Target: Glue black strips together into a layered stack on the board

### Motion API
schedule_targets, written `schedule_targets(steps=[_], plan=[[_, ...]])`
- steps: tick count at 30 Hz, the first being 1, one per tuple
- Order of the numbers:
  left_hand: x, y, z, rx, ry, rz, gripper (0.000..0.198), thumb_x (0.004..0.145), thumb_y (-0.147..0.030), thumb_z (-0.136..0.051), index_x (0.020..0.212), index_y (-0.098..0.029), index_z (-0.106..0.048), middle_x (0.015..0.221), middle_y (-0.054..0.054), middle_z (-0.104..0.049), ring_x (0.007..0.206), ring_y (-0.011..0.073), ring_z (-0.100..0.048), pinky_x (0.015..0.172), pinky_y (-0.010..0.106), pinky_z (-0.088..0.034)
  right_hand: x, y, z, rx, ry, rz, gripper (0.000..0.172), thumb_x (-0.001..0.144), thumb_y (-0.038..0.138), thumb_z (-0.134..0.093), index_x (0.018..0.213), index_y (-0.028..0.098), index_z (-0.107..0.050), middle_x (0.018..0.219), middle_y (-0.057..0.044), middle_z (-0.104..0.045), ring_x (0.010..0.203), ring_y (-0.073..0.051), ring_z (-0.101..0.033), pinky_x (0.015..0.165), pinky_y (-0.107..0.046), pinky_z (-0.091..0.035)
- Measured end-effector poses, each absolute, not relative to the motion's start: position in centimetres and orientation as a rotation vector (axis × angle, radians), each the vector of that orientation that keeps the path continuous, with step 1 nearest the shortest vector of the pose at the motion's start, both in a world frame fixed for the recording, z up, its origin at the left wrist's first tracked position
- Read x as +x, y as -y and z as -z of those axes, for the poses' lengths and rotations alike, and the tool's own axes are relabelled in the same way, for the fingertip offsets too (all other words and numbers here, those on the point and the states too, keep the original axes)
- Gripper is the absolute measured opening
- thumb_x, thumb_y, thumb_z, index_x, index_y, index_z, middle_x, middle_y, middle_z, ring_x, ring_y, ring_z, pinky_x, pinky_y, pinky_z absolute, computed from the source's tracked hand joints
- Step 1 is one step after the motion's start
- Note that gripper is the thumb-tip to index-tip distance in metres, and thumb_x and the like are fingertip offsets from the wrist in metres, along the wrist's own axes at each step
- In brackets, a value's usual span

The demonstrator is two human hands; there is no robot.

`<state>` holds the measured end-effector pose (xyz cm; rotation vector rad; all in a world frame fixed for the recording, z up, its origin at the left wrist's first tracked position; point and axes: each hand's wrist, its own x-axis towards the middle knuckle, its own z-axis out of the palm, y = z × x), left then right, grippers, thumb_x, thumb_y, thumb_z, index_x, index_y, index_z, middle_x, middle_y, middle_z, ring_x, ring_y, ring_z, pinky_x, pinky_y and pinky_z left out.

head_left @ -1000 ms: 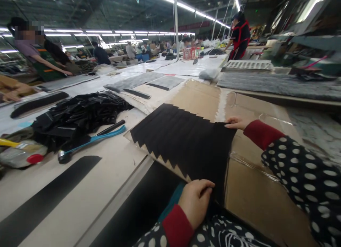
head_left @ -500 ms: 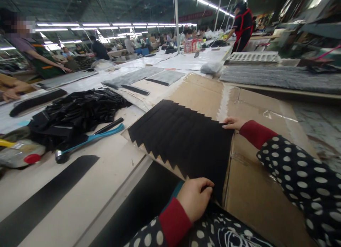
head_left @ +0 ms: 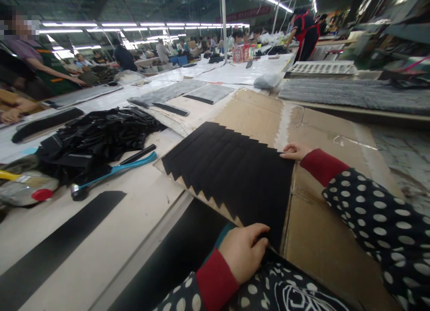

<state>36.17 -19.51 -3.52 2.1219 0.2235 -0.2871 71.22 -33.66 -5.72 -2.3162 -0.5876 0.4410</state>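
Overlapping black fabric pieces (head_left: 221, 168) lie fanned out on a cardboard sheet (head_left: 322, 230), their stepped ends making zigzag edges. At the near end of the rightmost piece, my left hand (head_left: 247, 253) is closed with thumb and forefinger on its corner. My right hand (head_left: 295, 151) pinches the far corner of that same piece, its fingers bent together. The fabric between the hands lies flat. Part of the left fingertips is hidden against the black cloth.
Left of the fabric are a heap of black pieces (head_left: 101, 141), a blue-handled tool (head_left: 134, 162), a brush in a plastic container (head_left: 30, 188) and a long black strip (head_left: 67, 230). Grey padded sheets (head_left: 336, 94) lie at the right. A person in a red apron (head_left: 304, 33) stands farther back.
Both hands keep nearly the same place on the black fabric. The view has shifted slightly, and the person in the red apron leans farther forward.
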Motion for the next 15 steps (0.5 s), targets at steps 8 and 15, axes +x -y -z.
schedule_targets(steps=[8, 15], plan=[[35.9, 19.5, 4.6, 2.106, -0.225, 0.263, 0.036, 0.083, -0.036, -0.042, 0.116, -0.03, -0.057, 0.072, -0.001, -0.061, 0.069, 0.0149, -0.056, 0.059, 0.023, -0.041, 71.4, 34.1, 6.8, -2.3, 0.605, -0.42, 0.049, 0.055, 0.048, -0.073, 0.084, 0.014, -0.052, 0.064, -0.003, -0.059, 0.06, -0.013, -0.055, 0.058, -0.024, -0.043], [35.8, 19.4, 4.3, 1.997, -0.217, 0.262, 0.034, 0.084, -0.033, -0.044, 0.114, -0.031, -0.058, 0.066, -0.002, -0.057, 0.061, 0.0111, -0.052, 0.057, 0.02, -0.036, 71.5, 34.5, 8.4, -2.369, 0.692, -0.219, 0.052, 0.061, 0.053, -0.068, 0.092, 0.013, -0.056, 0.066, -0.005, -0.059, 0.057, -0.013, -0.054, 0.055, -0.025, -0.044]])
